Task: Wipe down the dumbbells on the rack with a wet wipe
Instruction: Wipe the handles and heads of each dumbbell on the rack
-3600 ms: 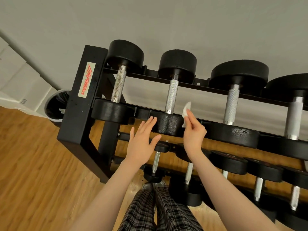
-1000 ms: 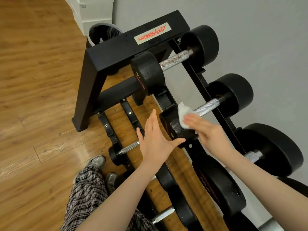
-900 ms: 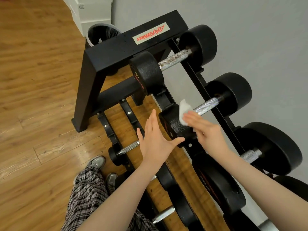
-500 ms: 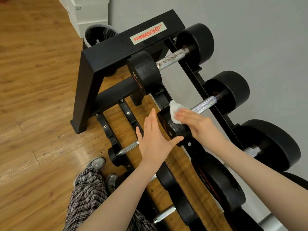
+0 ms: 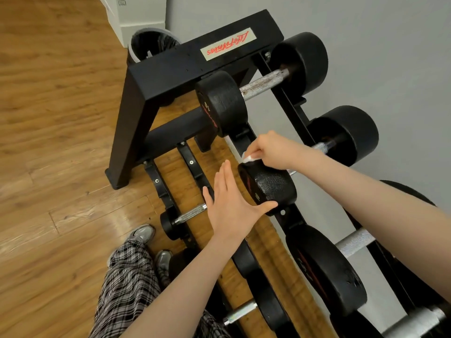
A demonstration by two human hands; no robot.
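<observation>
head view: right hand (image 5: 273, 150) pinches the wet wipe (image 5: 249, 159) against the top edge of the second dumbbell (image 5: 271, 186)'s near head, on the rack (image 5: 185, 67)'s top tier. left hand (image 5: 231, 203) flat, fingers straight, thumb touching that head.

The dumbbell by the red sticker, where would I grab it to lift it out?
Grab the dumbbell by its rough silver handle, coming down from above. The handle is the thin part between the two fat black ends, and it lies bare across the rack rails with open space over it. The ends look too wide for fingers to curl round.
</observation>
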